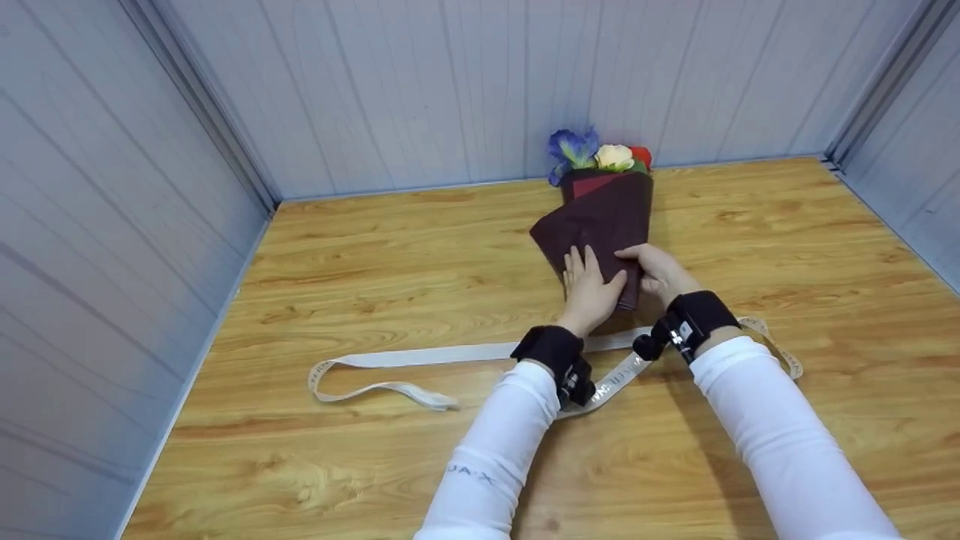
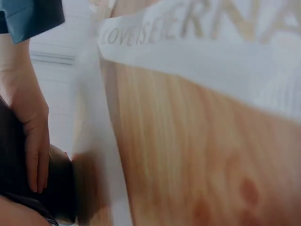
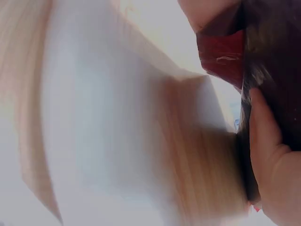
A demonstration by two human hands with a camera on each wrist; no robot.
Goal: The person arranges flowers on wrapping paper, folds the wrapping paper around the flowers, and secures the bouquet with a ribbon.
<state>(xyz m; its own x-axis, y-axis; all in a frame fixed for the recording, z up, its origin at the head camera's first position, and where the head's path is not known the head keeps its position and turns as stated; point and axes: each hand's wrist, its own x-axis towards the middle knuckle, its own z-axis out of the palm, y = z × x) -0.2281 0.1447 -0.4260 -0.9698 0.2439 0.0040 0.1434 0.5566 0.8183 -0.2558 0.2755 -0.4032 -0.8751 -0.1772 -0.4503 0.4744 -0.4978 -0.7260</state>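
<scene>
A small bouquet lies on the table, wrapped in dark maroon paper (image 1: 611,214). A blue flower (image 1: 574,148), a cream rose (image 1: 615,157) and a red flower (image 1: 640,156) show at its far end. My left hand (image 1: 591,294) rests on the wrapped lower part, fingers extended and thumb spread. On the right edge, my right hand (image 1: 660,271) grips the wrapping, thumb on top; its other fingers are partly hidden below. The right wrist view shows that thumb (image 3: 268,146) against the dark paper (image 3: 277,56).
A long white ribbon (image 1: 435,355) with printed letters curves across the table nearer than the bouquet, passing under both wrists. The wooden table (image 1: 337,270) meets grey panel walls (image 1: 420,90) at the back and both sides.
</scene>
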